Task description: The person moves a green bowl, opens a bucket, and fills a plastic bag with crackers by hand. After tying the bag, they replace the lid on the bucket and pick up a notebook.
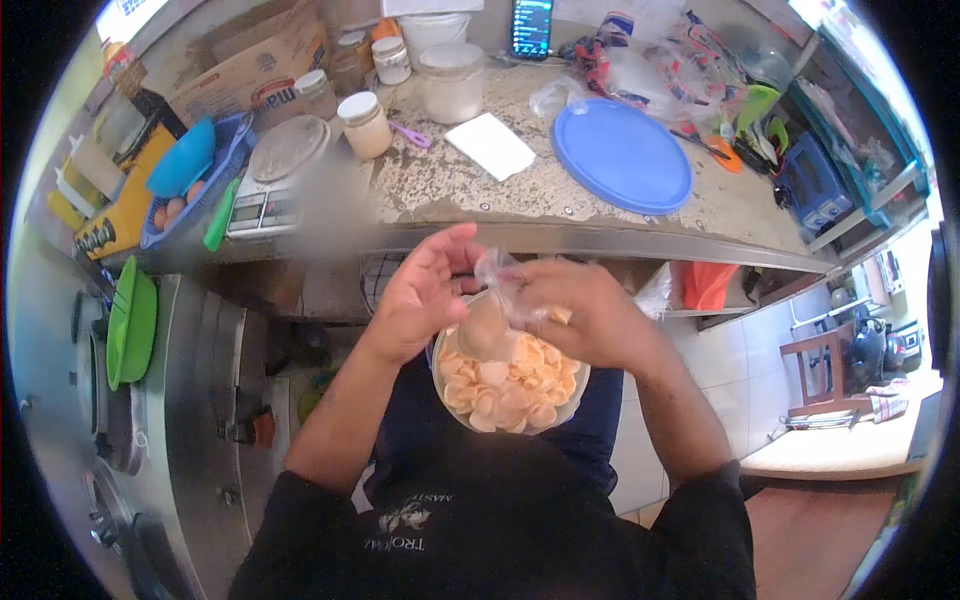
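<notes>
A round tub of pale orange, chip-like pieces (pixel 510 395) rests at my lap. Over its far part hangs a small clear plastic bag (pixel 487 325) with some pieces showing inside. My right hand (pixel 580 310) pinches the gathered top of the bag, and a piece or two shows by its fingers. My left hand (pixel 428 290) is beside the bag on the left, palm turned inward, fingers curved and apart, with nothing seen in it.
On the counter (pixel 440 195) lie a blue round lid (pixel 622 155), a white paper (pixel 490 146), lidded jars (pixel 365 125), a scale (pixel 265 205) and a phone (pixel 531 28). A green basin (pixel 132 322) is at the left; plastic bags (pixel 660 70) lie at the back right.
</notes>
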A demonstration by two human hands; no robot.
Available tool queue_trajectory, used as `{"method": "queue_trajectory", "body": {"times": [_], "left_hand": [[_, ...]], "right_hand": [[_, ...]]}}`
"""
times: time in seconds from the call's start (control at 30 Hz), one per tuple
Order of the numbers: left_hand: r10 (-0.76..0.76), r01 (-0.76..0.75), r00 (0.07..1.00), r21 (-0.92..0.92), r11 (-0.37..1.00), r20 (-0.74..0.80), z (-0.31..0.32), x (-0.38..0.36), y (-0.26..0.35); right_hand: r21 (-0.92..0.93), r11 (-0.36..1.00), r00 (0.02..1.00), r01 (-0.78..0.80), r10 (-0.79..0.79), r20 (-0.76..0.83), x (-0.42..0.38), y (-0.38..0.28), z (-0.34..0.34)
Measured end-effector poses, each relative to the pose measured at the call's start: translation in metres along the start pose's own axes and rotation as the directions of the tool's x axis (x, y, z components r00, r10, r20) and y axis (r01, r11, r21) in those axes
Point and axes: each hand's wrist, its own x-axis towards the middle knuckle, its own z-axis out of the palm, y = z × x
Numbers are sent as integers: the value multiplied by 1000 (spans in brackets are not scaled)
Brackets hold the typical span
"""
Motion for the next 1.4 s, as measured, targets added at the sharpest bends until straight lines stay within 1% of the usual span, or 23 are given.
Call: {"method": "queue_trajectory", "body": {"times": [0.03, 0.1, 0.17, 0.23, 0.3, 0.37, 0.43, 0.47, 0.5, 0.53, 0.57, 0.63, 0.73, 0.8, 0.83, 0.9, 0.97, 1.07, 1.1, 1.17, 1.23, 1.33, 1.4], "left_hand": [[159, -156, 987, -70, 985, 32, 1, 8, -2], [100, -74, 973, -129, 989, 207, -3, 15, -14], [-207, 221, 911, 3, 975, 358, -14, 22, -35], [-234, 268, 917, -63, 961, 322, 0, 23, -32], [-266, 314, 921, -141, 939, 284, 11, 27, -28], [-323, 362, 921, -168, 917, 218, 14, 30, -24], [-364, 389, 908, -97, 916, 206, 14, 35, -22], [-419, 429, 886, -11, 903, 198, 14, 36, -21], [-418, 428, 889, -15, 904, 189, 23, 34, -15], [-267, 246, 953, 151, 957, 141, 37, 30, -4], [-97, 50, 987, 323, 945, 129, 44, 30, 3], [-209, 60, 942, 480, 875, 262, 19, 44, 1], [-421, 177, 830, 543, 821, 366, 12, 48, 19], [-643, 207, 716, 797, 568, 272, 5, 48, 17], [-640, 208, 719, 796, 568, 269, -1, 50, 14], [-701, 472, 649, 565, 676, 296, -10, 51, 8], [-626, 409, 731, 560, 721, 273, -22, 43, 16], [-573, 577, 743, 104, 810, 346, -72, 31, -1], [-569, 572, 744, 108, 813, 349, -79, 23, -5], [-349, 383, 839, 2, 924, 417, -82, -6, -24], [-318, 378, 818, -32, 925, 479, -64, -22, -33], [-267, 257, 921, 71, 964, 286, -6, -35, -66], [-4, 1, 998, 37, 999, 63, 21, -31, -84]], "right_hand": [[48, 997, 997, 53, -50, -59, 11, 1, -7], [85, 989, 987, 118, -108, -122, 26, -1, -19], [219, 955, 973, -199, 220, -74, 39, -5, -31], [163, 968, 968, -189, 212, -136, 43, 6, -34], [134, 901, 879, -412, 432, -204, 42, 12, -41], [134, 913, 871, -385, 408, -273, 35, 15, -38], [-496, 868, 905, 1, -212, -368, 26, -16, -36], [-494, 869, 909, 8, -212, -358, 25, -30, -33], [-498, 857, 968, 133, -220, -120, 27, -45, -28], [-469, 847, 968, 250, -219, 121, 27, -52, -23], [-469, 846, 967, 253, -223, 120, 27, -48, -20], [-505, 841, 959, 196, -58, 277, 25, -32, -10], [-450, 886, 912, 115, 84, 401, 25, -27, -13], [-500, 866, 886, 19, 217, 409, 24, -28, -3], [-557, 825, 850, -91, 356, 389, 22, -27, 1], [-568, 817, 919, -98, 294, 264, 12, -11, 10], [-582, 805, 966, -113, 227, 127, 5, 2, 8], [-586, 802, 967, -111, 224, 124, 4, 9, 1], [-592, 794, 969, -138, 231, 84, 4, 9, 2], [-593, 787, 969, -172, 242, 40, 1, 9, 7], [-513, 834, 978, -202, 148, -145, 4, 8, 19], [-468, 856, 973, -220, 155, -174, 8, 2, 39], [-456, 868, 977, -196, 135, -164, 8, 3, 55]]}}
